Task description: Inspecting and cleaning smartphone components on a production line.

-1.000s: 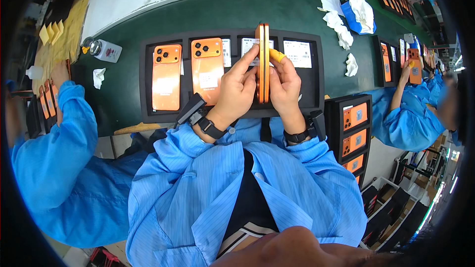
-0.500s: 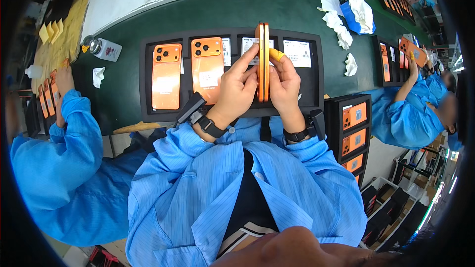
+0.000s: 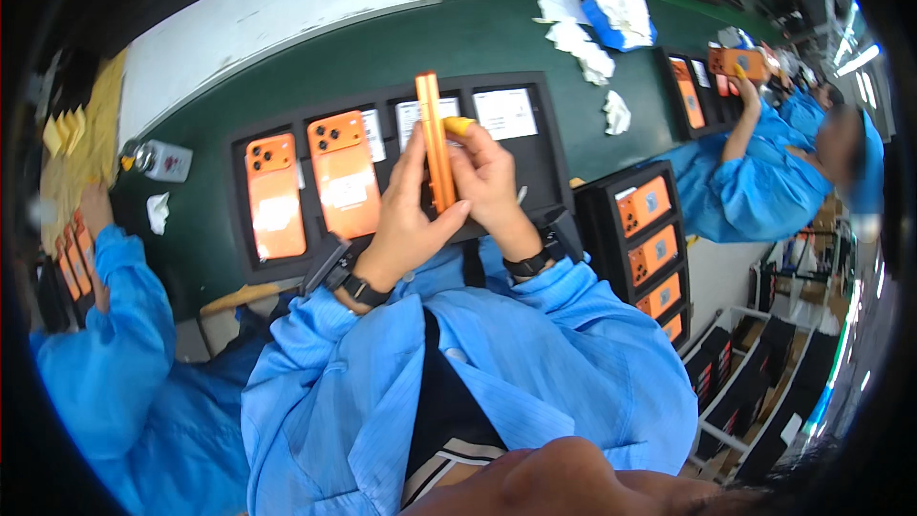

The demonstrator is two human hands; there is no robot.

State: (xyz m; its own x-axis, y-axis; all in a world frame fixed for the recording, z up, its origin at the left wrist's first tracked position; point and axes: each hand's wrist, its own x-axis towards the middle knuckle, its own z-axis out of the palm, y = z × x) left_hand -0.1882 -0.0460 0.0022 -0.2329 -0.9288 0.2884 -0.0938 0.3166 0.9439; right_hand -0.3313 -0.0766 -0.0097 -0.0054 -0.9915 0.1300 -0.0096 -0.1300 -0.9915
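Note:
Two orange phones (image 3: pixel 437 148), seen edge-on and pressed together, stand between my hands above a black compartment tray (image 3: pixel 552 172). My left hand (image 3: pixel 403 225) grips their left side, its thumb reaching round the near end. On the right side, my right hand (image 3: pixel 489 177) holds them with its fingers; one fingertip wears a yellow finger cot (image 3: pixel 459 124). Two more orange phones, one at the far left (image 3: pixel 275 199) and another beside it (image 3: pixel 346 177), lie camera side up in the tray. White printed labels (image 3: pixel 504 114) show in several compartments.
Right of me stands a black tray (image 3: pixel 589 229) holding several orange phones (image 3: pixel 653 251). White tissues (image 3: pixel 616 113) and a blue tissue holder (image 3: pixel 626 33) lie beyond. A pump bottle (image 3: pixel 164 161) stands at left. Co-workers in blue sleeves (image 3: pixel 129 277) work on both sides.
The view has turned, so tray and table sit further left. The held phones now lean slightly, and my left thumb has moved round their near end.

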